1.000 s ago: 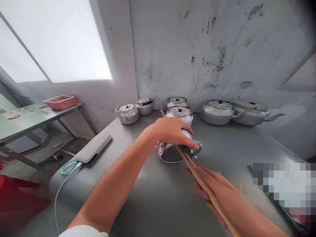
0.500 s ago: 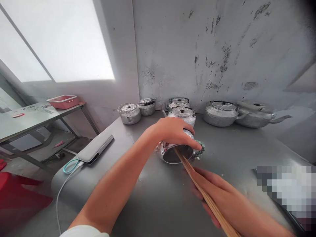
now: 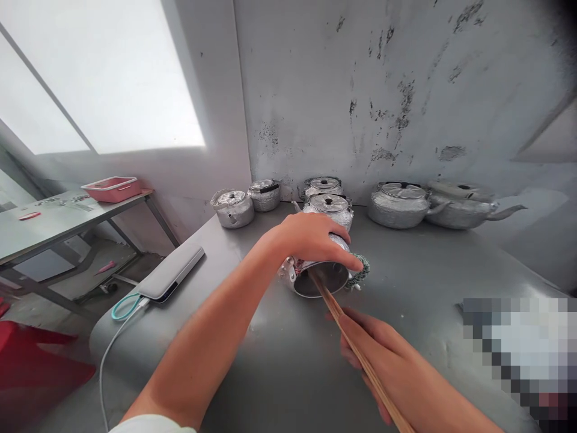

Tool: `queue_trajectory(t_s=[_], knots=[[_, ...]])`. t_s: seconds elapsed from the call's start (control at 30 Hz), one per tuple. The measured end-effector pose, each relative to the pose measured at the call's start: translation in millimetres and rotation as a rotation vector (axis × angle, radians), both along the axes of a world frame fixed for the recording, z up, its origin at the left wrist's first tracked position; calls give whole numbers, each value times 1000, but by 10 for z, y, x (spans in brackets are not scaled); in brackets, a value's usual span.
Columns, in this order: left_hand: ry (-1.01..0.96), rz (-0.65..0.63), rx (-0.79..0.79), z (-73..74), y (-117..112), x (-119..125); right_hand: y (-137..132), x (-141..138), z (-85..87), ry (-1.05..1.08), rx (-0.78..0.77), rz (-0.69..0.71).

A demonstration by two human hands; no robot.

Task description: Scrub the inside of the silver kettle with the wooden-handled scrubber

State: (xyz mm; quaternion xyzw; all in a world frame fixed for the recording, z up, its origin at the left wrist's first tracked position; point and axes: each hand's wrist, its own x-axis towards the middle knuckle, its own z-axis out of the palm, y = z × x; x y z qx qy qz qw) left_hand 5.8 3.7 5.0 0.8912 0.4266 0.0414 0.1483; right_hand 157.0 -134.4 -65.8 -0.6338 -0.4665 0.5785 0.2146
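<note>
A small silver metal kettle (image 3: 311, 290) lies tipped on its side on the grey table, its open mouth facing me. My left hand (image 3: 313, 237) is closed over its upper side, thumb near the green-and-white cord-wrapped handle (image 3: 360, 270). In my right hand (image 3: 376, 349) is a long wooden stick (image 3: 356, 349), gripped along its length. The stick's far end reaches inside the kettle, so its tip is hidden. Just behind my left hand stands another lidded kettle (image 3: 331, 204).
Several lidded kettles (image 3: 399, 207) line the wall at the back of the table. A grey power bank (image 3: 174, 273) with a cable lies at the left. Further left, a side table carries a pink basket (image 3: 112, 191); a red stool (image 3: 36, 361) is below. A blurred-out object (image 3: 523, 349) is at the right.
The stick's inner end has shifted left inside the kettle's mouth, and my right hand has moved slightly left with it. My left hand keeps its hold. The whole view has shifted slightly.
</note>
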Motion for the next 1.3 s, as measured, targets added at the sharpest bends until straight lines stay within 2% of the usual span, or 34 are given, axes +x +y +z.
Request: queue_trajectory(t_s=[0.23, 0.37, 0.8, 1.0, 1.3], knots=[[4, 19, -24, 13, -1, 1, 32, -9, -59, 24, 15, -25], [-6, 10, -30, 0, 25, -6, 33, 0, -83, 34, 49, 26], [-20, -12, -12, -8, 35, -25, 20, -10, -18, 8, 7, -7], [-12, -6, -11, -3, 6, -7, -11, -17, 46, -75, -37, -23], [-2, -27, 26, -34, -24, 13, -14, 38, -11, -88, -1, 11]])
